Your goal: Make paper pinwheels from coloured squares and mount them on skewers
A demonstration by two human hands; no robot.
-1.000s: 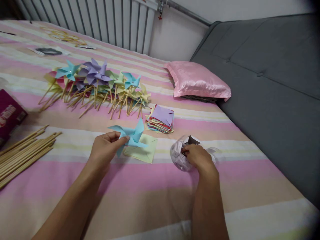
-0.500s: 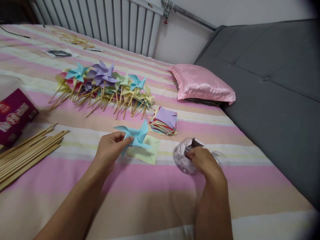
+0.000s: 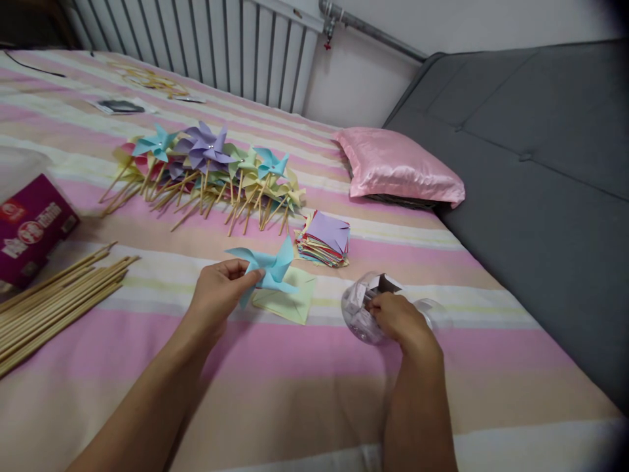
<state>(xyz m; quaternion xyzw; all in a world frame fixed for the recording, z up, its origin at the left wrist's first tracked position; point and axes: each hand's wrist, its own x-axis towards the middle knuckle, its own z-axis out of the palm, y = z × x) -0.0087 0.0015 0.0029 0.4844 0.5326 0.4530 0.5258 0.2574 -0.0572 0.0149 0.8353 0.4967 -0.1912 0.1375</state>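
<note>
the folded light-blue paper pinwheel (image 3: 268,267) stays pinched in the left hand (image 3: 216,295) above a pale green paper square (image 3: 287,300). the right hand (image 3: 398,316) keeps its fingers curled inside the clear plastic tub (image 3: 361,308); little has shifted.

Pastels on a striped sheet

Blue pinwheel (image 3: 268,265), pale green paper square (image 3: 289,301), satin-pink pillow (image 3: 400,167) — bedsheet (image 3: 295,367) banded pink, cream and peach; grey sofa (image 3: 540,164), magenta box (image 3: 29,226).
</note>
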